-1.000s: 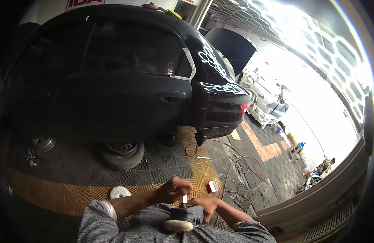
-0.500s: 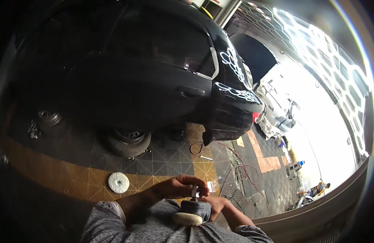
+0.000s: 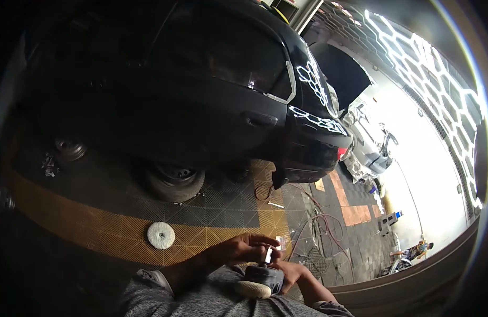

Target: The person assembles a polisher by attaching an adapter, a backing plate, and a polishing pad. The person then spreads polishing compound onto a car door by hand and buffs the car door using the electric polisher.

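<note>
A dark polishing tool point(image 3: 264, 276) with a pale foam pad point(image 3: 253, 289) is held close to the grey shirt. My right hand point(image 3: 292, 271) is wrapped round the tool's right side, its fingers partly hidden. Above the tool, my left hand point(image 3: 248, 249) is closed, thumb and fingers pinching a small bright white piece point(image 3: 268, 255) at the tool's top. Just beyond the left fingertips shows a small whitish object point(image 3: 281, 243); whether it is touched cannot be made out.
A black car point(image 3: 201, 105) fills the upper left, its wheel point(image 3: 175, 182) below. On the tiled floor point(image 3: 106, 227) lie a round white pad point(image 3: 161, 235), a wrench point(image 3: 276, 205) and red hoses point(image 3: 328, 227). A person point(image 3: 419, 249) is at the far right.
The view has shifted slightly, so the car and floor items sit further right. My left fingers have moved a little around the small white piece; both hands stay at the tool.
</note>
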